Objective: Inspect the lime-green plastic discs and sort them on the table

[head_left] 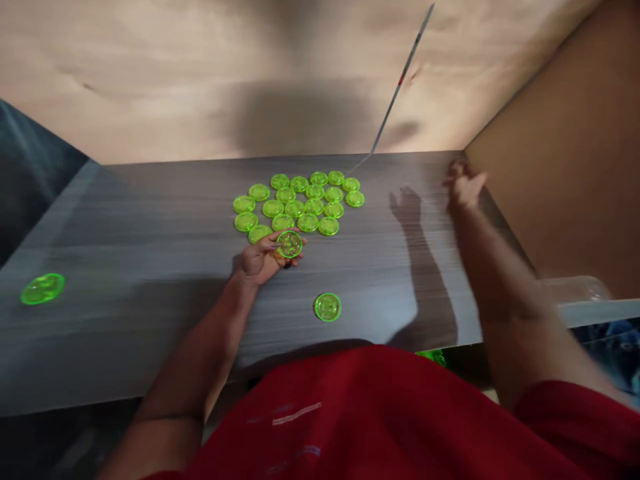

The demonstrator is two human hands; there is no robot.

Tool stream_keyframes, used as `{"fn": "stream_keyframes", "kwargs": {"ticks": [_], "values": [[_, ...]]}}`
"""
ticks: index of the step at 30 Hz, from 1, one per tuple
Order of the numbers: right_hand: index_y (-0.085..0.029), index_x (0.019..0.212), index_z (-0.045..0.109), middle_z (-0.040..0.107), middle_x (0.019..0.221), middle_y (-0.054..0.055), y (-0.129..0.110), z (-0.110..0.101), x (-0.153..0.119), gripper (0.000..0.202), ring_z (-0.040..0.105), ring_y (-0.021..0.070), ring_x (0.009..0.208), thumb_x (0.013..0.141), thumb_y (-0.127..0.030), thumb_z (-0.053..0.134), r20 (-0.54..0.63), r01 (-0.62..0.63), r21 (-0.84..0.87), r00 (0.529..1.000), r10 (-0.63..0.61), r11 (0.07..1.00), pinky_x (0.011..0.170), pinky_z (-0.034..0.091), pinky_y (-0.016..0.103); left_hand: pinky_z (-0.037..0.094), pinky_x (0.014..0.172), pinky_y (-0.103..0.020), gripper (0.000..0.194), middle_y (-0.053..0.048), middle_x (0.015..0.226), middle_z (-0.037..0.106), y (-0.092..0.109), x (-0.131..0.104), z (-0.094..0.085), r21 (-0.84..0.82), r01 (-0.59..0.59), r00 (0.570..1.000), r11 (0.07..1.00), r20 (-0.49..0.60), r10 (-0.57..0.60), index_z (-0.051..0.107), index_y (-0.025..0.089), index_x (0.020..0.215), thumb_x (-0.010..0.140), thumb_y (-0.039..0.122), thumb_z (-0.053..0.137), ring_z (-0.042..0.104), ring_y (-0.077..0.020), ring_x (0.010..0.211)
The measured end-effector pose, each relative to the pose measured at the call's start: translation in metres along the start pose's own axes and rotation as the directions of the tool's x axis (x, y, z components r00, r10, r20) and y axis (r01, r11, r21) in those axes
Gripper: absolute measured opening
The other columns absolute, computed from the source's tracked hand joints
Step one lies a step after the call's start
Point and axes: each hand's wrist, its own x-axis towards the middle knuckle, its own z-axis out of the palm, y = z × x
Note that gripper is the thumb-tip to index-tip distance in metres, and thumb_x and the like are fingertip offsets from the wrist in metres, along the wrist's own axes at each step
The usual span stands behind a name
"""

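Observation:
Several translucent green discs [314, 207] lie flat in a cluster toward the back of the grey table [165, 220]. At the front of that cluster, my left hand [265, 259] is closed round a green disc [289, 245] held between thumb and fingers. Closer to my body, another green disc [328, 307] rests by itself. My right hand [466, 185] is raised near the back right corner, blurred, with its thumb apart from the fingers; no object shows in it.
A lone green disc [43, 289] is at the far left. A wooden panel [175, 80] stands behind the table, with a thin grey strip [400, 83] in front. A brown side wall [565, 160] and a clear plastic container [575, 289] are on the right.

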Motion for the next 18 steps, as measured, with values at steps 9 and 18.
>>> {"fn": "stream_keyframes", "kwargs": {"ticks": [9, 18], "values": [[-0.023, 0.082, 0.073, 0.072, 0.079, 0.000, 0.088, 0.032, -0.095, 0.044, 0.068, 0.0171, 0.070, 0.083, -0.065, 0.088, 0.267, -0.145, 0.146, 0.958, 0.102, 0.979, 0.071, 0.061, 0.035, 0.067, 0.069, -0.037, 0.068, -0.025, 0.123, 0.087, -0.002, 0.001, -0.004, 0.051, -0.011, 1.000, 0.999, -0.029, 0.012, 0.078, 0.007, 0.135, 0.075, 0.037, 0.083, 0.087, -0.0381, 0.099], [-0.025, 0.085, 0.075, 0.069, 0.081, 0.001, 0.088, 0.034, -0.093, 0.028, 0.074, 0.0223, 0.088, 0.093, -0.051, 0.079, 0.388, 0.013, 0.013, 0.922, -0.017, 1.000, 0.089, 0.065, 0.040, 0.070, 0.074, -0.038, 0.056, -0.021, 0.120, 0.088, -0.001, 0.004, -0.008, 0.125, 0.007, 1.000, 0.992, 0.004, -0.007, 0.080, 0.010, 0.133, 0.085, 0.037, 0.090, 0.087, -0.0318, 0.092]]}}
